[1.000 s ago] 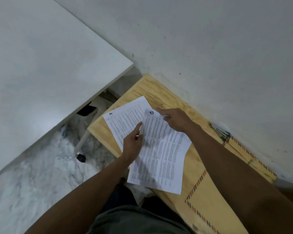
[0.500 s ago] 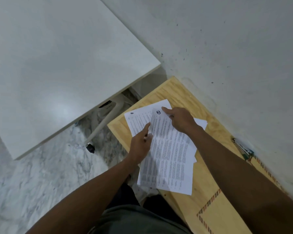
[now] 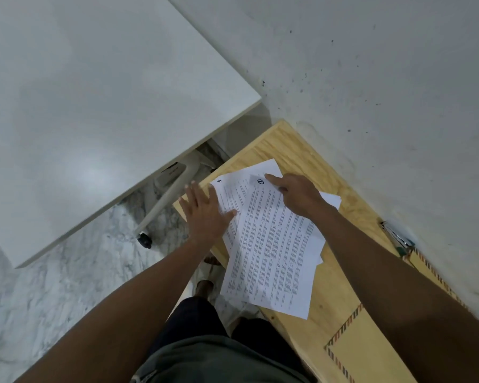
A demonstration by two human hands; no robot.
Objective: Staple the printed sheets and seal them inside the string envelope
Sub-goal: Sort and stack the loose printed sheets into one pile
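Several printed sheets (image 3: 271, 252) lie fanned out and overlapping on a narrow wooden table (image 3: 340, 297). My left hand (image 3: 205, 214) rests flat with fingers spread on the left edge of the lower sheet. My right hand (image 3: 296, 194) presses the top corner of the uppermost sheet, index finger pointing beside a circled mark. A brown envelope (image 3: 368, 357) with a striped border lies at the near right, partly under my right arm. A stapler (image 3: 396, 239) sits by the wall at the right.
A white wall runs along the table's far side. A large white desk (image 3: 94, 106) on a wheeled leg (image 3: 145, 240) stands to the left over a marble floor. My legs and bare feet show below the table's edge.
My left hand has let go of the sheet's edge, opened, and shifted left to lie flat on the lower sheet. The view has panned left; my right hand stays on the top sheet.
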